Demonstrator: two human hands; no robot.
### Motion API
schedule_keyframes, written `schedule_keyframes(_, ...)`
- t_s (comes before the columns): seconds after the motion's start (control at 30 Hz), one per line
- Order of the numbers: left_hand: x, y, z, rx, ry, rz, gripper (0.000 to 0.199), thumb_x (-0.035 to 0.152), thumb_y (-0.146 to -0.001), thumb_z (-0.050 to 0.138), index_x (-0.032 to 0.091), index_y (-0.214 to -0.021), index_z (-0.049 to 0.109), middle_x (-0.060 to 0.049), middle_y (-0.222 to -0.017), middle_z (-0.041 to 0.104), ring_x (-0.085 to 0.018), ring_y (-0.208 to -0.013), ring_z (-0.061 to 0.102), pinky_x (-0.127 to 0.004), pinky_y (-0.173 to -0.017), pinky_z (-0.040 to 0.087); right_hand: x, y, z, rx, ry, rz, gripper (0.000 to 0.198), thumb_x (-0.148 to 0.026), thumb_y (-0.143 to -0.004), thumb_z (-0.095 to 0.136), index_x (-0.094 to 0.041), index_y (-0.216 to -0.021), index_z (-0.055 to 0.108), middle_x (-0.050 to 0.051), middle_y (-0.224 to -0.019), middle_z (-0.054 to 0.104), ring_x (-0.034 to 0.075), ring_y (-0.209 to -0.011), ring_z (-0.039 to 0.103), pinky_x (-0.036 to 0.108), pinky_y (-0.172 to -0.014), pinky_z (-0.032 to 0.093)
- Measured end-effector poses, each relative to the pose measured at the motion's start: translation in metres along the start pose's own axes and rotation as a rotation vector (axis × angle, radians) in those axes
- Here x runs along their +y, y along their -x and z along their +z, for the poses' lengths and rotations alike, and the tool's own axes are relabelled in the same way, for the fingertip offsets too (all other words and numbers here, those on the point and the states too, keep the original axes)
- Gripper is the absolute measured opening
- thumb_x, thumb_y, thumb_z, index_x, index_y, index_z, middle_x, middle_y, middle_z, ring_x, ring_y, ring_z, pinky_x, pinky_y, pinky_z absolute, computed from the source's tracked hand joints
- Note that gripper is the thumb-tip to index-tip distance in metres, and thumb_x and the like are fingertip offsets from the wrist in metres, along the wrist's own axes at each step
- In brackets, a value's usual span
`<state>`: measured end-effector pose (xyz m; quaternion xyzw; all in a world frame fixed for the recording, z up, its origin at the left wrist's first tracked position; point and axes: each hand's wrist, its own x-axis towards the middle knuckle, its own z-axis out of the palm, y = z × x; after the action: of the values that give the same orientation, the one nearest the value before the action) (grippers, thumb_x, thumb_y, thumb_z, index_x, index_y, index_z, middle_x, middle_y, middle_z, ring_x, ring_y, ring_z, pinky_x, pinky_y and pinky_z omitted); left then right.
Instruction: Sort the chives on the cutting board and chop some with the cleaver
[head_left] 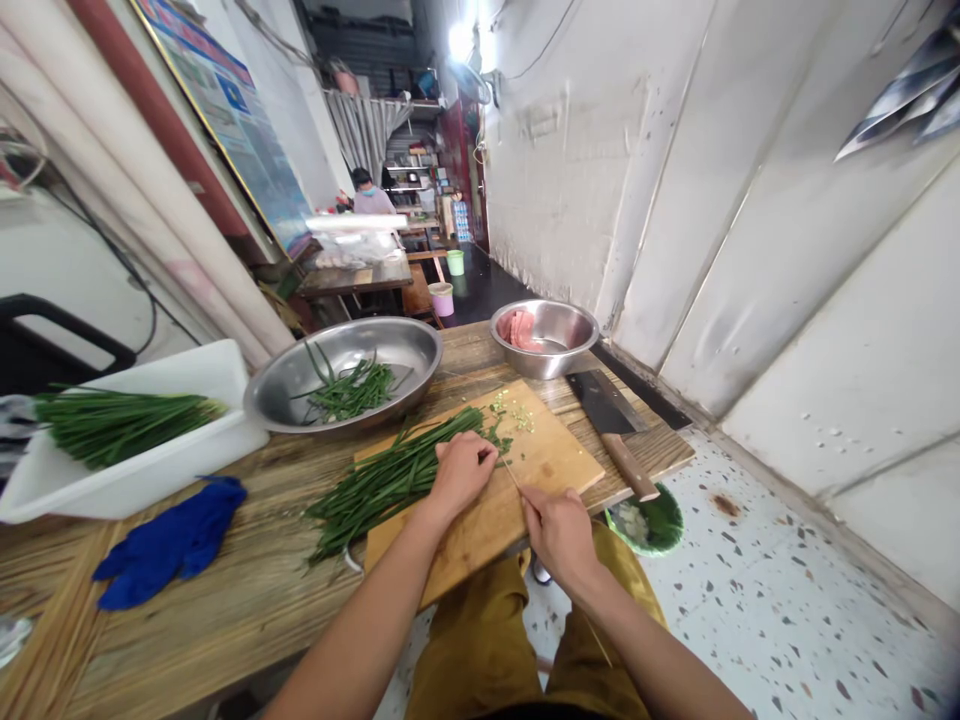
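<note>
A bunch of garlic chives (390,478) lies across the wooden cutting board (551,440), its left ends hanging past the board's edge. My left hand (463,470) presses on the right end of the bunch with curled fingers. My right hand (561,528) is closed round a knife (512,474), whose thin blade shows nearly edge-on beside my left fingertips; the handle is hidden in my fist. Small chopped pieces (523,415) are scattered at the board's far side. Behind the board, a wide steel bowl (416,350) contains cut chives (352,390).
A cleaver (611,425) lies right of the board, its handle over the table edge. A steel basin (574,350) contains pink meat (519,330). Leftward are a white tub (225,375) of chives and blue gloves (176,540). A green basket (664,525) stands below. A person (371,198) sits far back.
</note>
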<state>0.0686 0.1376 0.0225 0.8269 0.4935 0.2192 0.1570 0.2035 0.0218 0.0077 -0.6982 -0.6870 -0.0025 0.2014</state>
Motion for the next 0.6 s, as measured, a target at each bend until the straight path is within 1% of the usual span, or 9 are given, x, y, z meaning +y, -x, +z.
schedule_keyframes(0.17, -0.0012, 0.0, 0.0, -0.003, 0.018, 0.011, 0.02, 0.026, -0.079, 0.05, 0.021, -0.073, 0.068, -0.003, -0.08, 0.064, -0.02, -0.084, 0.053, -0.032, -0.073, 0.029, -0.0005, -0.001, 0.0, -0.008, -0.038, -0.009, 0.025, -0.021, -0.088, 0.043, -0.022, -0.092, 0.068, 0.003, -0.068, 0.071, 0.014, -0.056, 0.058, 0.025, -0.067, 0.03)
schedule_keyframes(0.4, -0.0035, 0.0006, -0.0002, -0.001, 0.052, 0.037, 0.017, 0.025, -0.077, 0.052, 0.021, -0.075, 0.068, -0.003, -0.082, 0.065, -0.019, -0.084, 0.053, -0.033, -0.074, 0.03, -0.0007, -0.0021, 0.0015, 0.004, -0.052, -0.011, 0.025, -0.02, -0.088, 0.043, -0.021, -0.086, 0.068, 0.003, -0.069, 0.072, 0.014, -0.056, 0.059, 0.026, -0.068, 0.031)
schedule_keyframes(0.6, 0.0005, 0.0043, -0.0036, -0.029, 0.058, 0.072, 0.017, 0.025, -0.078, 0.052, 0.021, -0.074, 0.068, -0.003, -0.082, 0.064, -0.019, -0.085, 0.053, -0.033, -0.075, 0.029, -0.0022, -0.0029, 0.0013, 0.015, -0.023, 0.0, 0.025, -0.021, -0.088, 0.043, -0.023, -0.091, 0.068, 0.003, -0.067, 0.071, 0.016, -0.057, 0.06, 0.026, -0.067, 0.032)
